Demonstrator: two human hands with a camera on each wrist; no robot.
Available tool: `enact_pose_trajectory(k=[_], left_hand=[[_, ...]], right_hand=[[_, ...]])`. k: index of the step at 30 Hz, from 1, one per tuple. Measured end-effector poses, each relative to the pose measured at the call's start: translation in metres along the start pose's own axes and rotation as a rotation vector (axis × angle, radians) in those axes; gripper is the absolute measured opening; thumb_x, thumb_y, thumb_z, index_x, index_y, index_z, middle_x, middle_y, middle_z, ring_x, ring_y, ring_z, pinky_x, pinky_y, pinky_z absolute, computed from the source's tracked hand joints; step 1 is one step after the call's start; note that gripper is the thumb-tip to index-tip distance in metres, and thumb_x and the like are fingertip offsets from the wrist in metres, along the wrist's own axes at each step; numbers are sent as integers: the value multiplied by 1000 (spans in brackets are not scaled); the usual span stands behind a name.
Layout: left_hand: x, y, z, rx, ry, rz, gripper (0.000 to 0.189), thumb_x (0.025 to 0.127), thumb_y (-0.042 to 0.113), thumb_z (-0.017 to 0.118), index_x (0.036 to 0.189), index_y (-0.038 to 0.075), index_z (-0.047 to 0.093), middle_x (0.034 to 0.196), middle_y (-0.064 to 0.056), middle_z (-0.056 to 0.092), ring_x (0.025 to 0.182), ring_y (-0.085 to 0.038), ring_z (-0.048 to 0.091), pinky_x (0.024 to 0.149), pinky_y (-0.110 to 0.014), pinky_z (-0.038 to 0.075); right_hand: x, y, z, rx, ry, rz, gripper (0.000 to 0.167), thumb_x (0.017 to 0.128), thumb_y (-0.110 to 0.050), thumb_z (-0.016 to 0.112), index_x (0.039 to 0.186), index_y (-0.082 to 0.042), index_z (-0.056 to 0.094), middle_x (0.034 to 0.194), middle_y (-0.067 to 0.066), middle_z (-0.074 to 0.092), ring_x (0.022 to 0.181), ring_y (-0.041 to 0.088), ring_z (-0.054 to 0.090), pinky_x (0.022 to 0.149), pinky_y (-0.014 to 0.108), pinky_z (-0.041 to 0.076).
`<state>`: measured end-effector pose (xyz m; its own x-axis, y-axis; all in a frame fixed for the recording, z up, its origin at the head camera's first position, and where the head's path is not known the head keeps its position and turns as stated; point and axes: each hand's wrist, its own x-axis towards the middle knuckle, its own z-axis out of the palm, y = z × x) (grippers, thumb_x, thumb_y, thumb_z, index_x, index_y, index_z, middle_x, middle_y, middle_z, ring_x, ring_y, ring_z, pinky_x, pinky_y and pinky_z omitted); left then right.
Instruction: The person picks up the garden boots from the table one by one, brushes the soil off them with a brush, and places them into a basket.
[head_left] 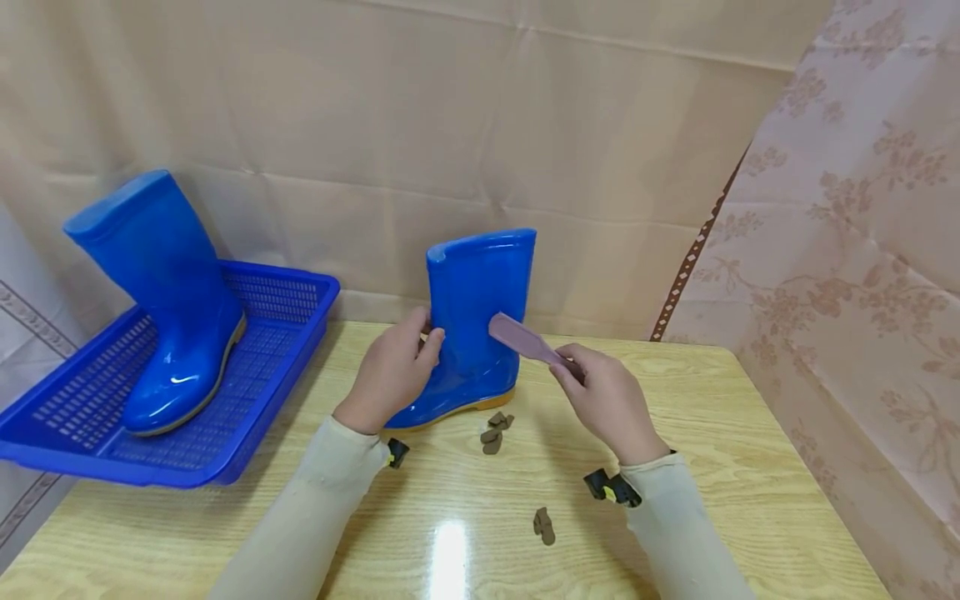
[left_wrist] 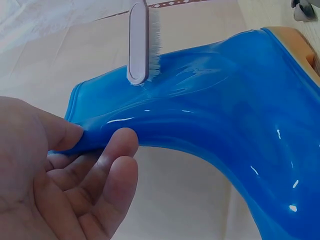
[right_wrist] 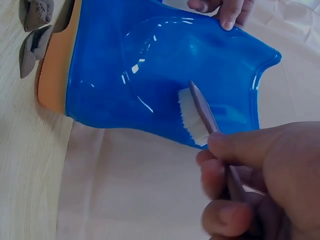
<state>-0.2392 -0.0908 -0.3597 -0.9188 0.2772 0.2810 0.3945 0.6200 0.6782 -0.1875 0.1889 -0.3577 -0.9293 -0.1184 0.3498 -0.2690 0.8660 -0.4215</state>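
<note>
A glossy blue rain boot (head_left: 480, 283) with an orange-yellow sole stands upright on the wooden table, its toe to the left. The left hand (head_left: 396, 367) pinches the front of its shaft between thumb and fingers, seen closer in the left wrist view (left_wrist: 75, 170). In the right hand (head_left: 607, 400) is a mauve scrub brush (head_left: 525, 340), gripped by its handle. Its pale bristles (right_wrist: 192, 117) touch the side of the boot's shaft in the right wrist view. Brown clumps (head_left: 495, 432), seemingly mud, lie beside the sole.
At the left, a blue plastic basket (head_left: 300, 333) holds another blue rain boot (head_left: 176, 292), leaning slightly. Another brown clump (head_left: 543, 527) lies nearer the table's front. A beige cloth (head_left: 375, 150) hangs behind the table, and a floral cloth (head_left: 862, 275) hangs at the right.
</note>
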Motion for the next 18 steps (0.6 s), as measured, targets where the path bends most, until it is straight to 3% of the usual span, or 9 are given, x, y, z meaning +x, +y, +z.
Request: enact_pose_trajectory(k=[9, 18], left_hand=[[-1, 1, -2, 26, -63, 76, 16, 112, 24, 48, 116, 12, 57, 97, -4, 70, 81, -15, 71, 74, -41, 60], [-1, 2, -2, 34, -66, 72, 19, 112, 26, 46, 116, 11, 56, 96, -6, 71, 81, -16, 71, 72, -39, 58]], right_hand=[[-3, -9, 0, 73, -13, -132, 20, 103, -22, 67, 120, -14, 73, 81, -5, 62, 61, 11, 50, 53, 28, 41], [-1, -8, 1, 52, -39, -17, 18, 104, -22, 66, 117, -13, 73, 75, -3, 59, 57, 12, 47, 51, 29, 37]])
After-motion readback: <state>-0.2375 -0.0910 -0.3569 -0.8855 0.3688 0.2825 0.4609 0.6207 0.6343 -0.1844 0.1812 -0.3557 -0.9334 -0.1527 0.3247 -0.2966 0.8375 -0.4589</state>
